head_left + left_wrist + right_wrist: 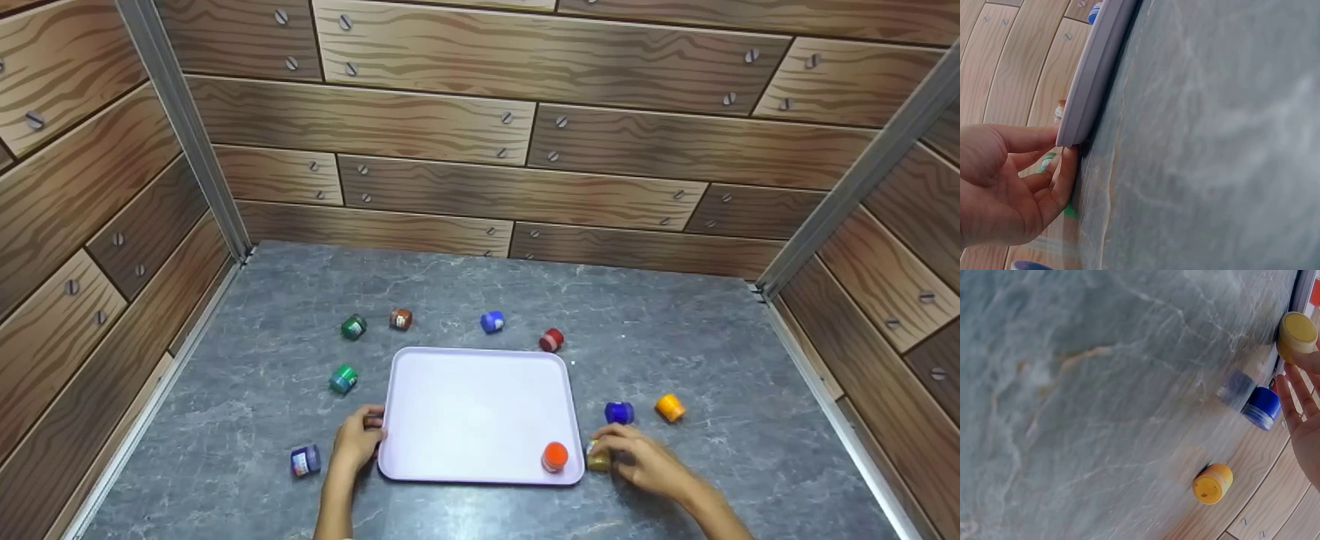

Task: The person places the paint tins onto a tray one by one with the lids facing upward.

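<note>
Left hand (358, 439): fingers pinching the tray's left rim, tray (480, 412) on table (457, 514) | Right hand (645, 461): fingers nearly closed around gold jar (598, 460), just beside tray's right edge | Risk: jar may slip — grip looks fingertip-light

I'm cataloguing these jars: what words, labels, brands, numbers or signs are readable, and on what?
None are readable.
Dark purple jar: label too small.
Dark green jar: label too small.
Brown jar: label too small.
Lighter green jar: label blurred.
Far blue jar: label blurred.
Gold jar: nothing readable.
</note>
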A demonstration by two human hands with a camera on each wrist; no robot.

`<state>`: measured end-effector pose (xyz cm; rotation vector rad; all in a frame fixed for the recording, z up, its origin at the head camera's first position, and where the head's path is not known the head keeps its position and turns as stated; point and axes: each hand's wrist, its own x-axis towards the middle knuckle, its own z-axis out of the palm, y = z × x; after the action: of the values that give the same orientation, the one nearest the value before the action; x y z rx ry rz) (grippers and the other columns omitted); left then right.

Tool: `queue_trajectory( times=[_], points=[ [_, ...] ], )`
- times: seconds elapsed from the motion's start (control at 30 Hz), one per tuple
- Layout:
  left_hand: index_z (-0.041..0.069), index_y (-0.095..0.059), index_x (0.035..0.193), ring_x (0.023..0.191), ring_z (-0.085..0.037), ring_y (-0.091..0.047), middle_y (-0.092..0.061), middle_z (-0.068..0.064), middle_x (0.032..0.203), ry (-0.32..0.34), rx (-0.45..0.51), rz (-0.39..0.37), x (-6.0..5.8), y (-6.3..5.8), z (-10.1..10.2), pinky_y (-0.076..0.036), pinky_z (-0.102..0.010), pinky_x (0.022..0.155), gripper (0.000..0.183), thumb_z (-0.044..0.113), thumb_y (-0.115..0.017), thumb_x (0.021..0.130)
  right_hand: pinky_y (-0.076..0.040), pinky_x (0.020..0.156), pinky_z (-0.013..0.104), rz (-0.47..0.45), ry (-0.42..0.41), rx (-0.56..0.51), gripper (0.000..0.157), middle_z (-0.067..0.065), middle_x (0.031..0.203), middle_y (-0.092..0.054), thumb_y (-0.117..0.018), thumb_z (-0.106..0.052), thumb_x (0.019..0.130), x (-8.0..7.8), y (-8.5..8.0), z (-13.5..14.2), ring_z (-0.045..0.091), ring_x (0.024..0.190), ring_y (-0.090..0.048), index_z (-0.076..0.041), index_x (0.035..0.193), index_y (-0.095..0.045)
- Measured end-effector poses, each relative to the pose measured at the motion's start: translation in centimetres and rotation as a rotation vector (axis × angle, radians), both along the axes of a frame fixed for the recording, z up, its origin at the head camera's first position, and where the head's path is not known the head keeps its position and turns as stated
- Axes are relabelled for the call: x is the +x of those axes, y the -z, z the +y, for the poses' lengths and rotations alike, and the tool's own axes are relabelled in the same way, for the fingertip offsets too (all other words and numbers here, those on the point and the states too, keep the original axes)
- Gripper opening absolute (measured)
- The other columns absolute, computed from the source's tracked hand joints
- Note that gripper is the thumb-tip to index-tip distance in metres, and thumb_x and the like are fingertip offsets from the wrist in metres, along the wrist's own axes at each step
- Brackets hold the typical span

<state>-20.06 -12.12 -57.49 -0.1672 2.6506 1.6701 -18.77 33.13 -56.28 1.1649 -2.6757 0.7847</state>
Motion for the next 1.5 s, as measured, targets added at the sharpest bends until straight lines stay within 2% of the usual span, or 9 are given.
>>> queue_trajectory(
  times=[0.2, 0.4, 0.6, 0.93, 1.2, 1.5],
  points=[
    [-0.008, -0.058, 0.109, 0.083, -0.028, -0.057, -0.062, -0.013, 0.088, 0.004, 0.01, -0.007, 0.0, 0.1, 0.0, -0.047, -0.034, 0.064, 0.031, -0.005, -0.058, 0.078, -0.047, 0.078, 0.041, -0.003, 0.05, 0.068, 0.043, 0.003, 0.109, -0.055, -0.073, 0.005, 0.064, -0.1, -0.1, -0.5, 0.02, 0.096, -0.054, -0.016, 0.101, -0.063],
    [-0.009, -0.058, 0.108, 0.082, -0.028, -0.057, -0.062, -0.014, 0.088, -0.002, 0.021, -0.004, 0.0, 0.1, 0.1, -0.048, -0.033, 0.062, 0.031, -0.006, -0.058, 0.077, -0.048, 0.074, 0.039, 0.097, 0.116, 0.144, 0.04, 0.005, 0.107, -0.053, -0.076, -0.002, 0.064, -0.5, -0.3, -0.9, 0.02, 0.095, -0.052, -0.008, 0.101, -0.064],
    [-0.009, -0.058, 0.108, 0.083, -0.029, -0.057, -0.062, -0.014, 0.088, 0.0, 0.017, -0.001, 0.0, 0.1, 0.0, -0.048, -0.034, 0.063, 0.031, -0.006, -0.058, 0.077, -0.048, 0.073, 0.037, 0.209, 0.122, 0.231, 0.04, 0.003, 0.097, -0.052, -0.077, -0.01, 0.065, -0.7, -0.3, -1.2, 0.017, 0.087, -0.052, -0.007, 0.101, -0.06],
    [-0.01, -0.057, 0.108, 0.081, -0.028, -0.058, -0.061, -0.014, 0.087, -0.001, 0.029, 0.003, 0.0, 0.2, 0.0, -0.048, -0.033, 0.06, 0.031, -0.006, -0.058, 0.077, -0.046, 0.078, 0.042, 0.266, 0.123, 0.39, 0.042, 0.012, 0.096, -0.054, -0.081, -0.015, 0.064, -0.8, -0.6, -1.8, 0.027, 0.088, -0.055, -0.005, 0.097, -0.057],
    [-0.009, -0.058, 0.107, 0.082, -0.028, -0.058, -0.062, -0.013, 0.087, -0.011, 0.001, 0.006, 0.0, 0.1, 0.0, -0.047, -0.034, 0.064, 0.031, -0.006, -0.058, 0.076, -0.047, 0.078, 0.043, 0.263, 0.134, 0.414, 0.044, 0.015, 0.096, -0.056, -0.082, -0.016, 0.063, -0.9, -0.6, -2.0, 0.031, 0.09, -0.057, -0.004, 0.096, -0.054],
    [-0.009, -0.058, 0.106, 0.082, -0.029, -0.058, -0.062, -0.013, 0.086, -0.009, -0.01, 0.015, 0.0, 0.0, 0.1, -0.046, -0.037, 0.068, 0.03, -0.006, -0.058, 0.076, -0.046, 0.072, 0.04, 0.348, 0.117, 0.371, 0.038, 0.006, 0.09, -0.048, -0.082, -0.011, 0.061, -1.1, -0.6, -2.0, 0.024, 0.08, -0.051, -0.005, 0.091, -0.059]
  ],
)
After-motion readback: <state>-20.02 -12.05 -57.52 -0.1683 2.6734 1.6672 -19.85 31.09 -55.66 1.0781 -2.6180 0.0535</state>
